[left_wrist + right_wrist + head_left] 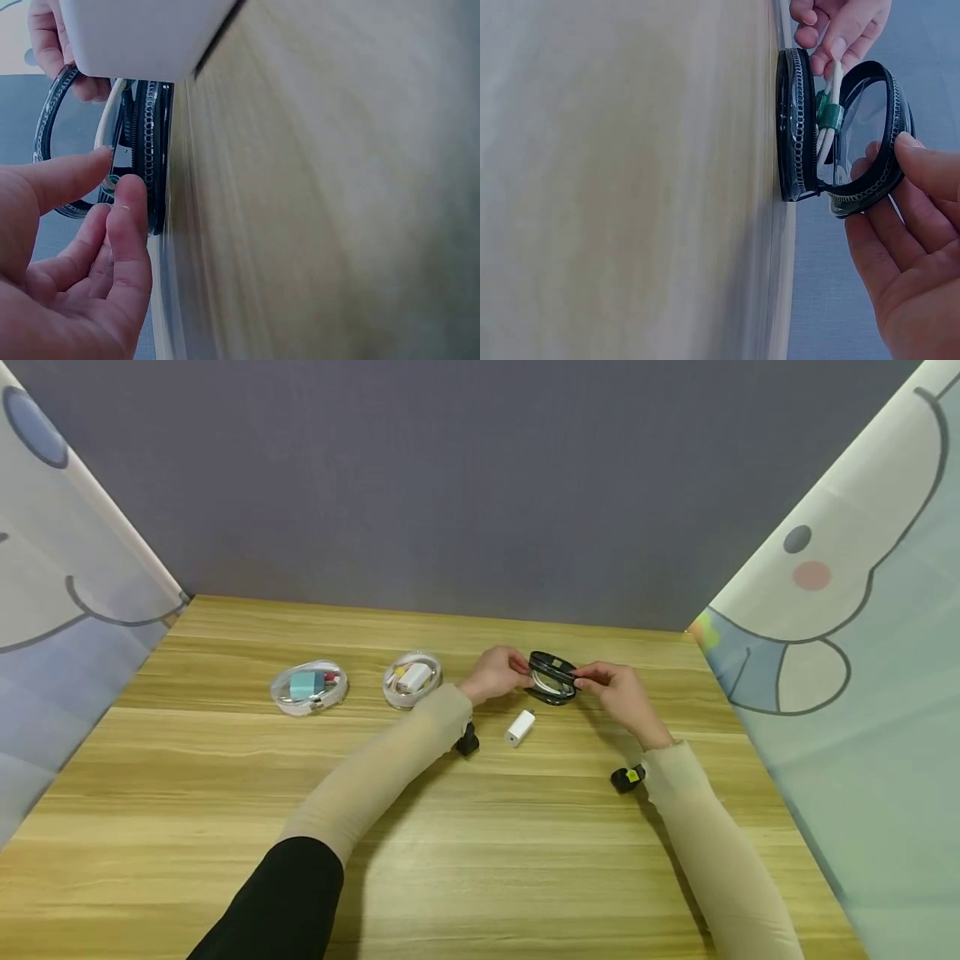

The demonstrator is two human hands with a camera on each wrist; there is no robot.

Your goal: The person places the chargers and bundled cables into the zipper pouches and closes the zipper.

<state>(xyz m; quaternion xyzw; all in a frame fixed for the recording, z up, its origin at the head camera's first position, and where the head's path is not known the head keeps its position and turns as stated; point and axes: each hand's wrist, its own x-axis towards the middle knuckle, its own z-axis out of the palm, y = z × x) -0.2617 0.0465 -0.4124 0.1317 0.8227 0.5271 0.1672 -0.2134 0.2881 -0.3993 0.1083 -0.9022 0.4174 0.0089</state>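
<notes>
A round clear zip case with black edging (542,659) stands open at the back of the wooden table. Inside it is a white cable (835,84), bundled with a green tie (830,116). My left hand (495,675) reaches in from the left and pinches the cable between thumb and fingers. From the right, my right hand (622,697) grips the raised lid (891,161) by its edge, thumb on one side and fingers on the other. The other half of the case (796,124) rests on the tabletop.
A white charger plug (520,727) lies just in front of the case. To the left are two clear cases, one holding a white adapter (415,677) and one a light-blue adapter (303,685). A dark grey panel (450,485) rises behind the table (480,877).
</notes>
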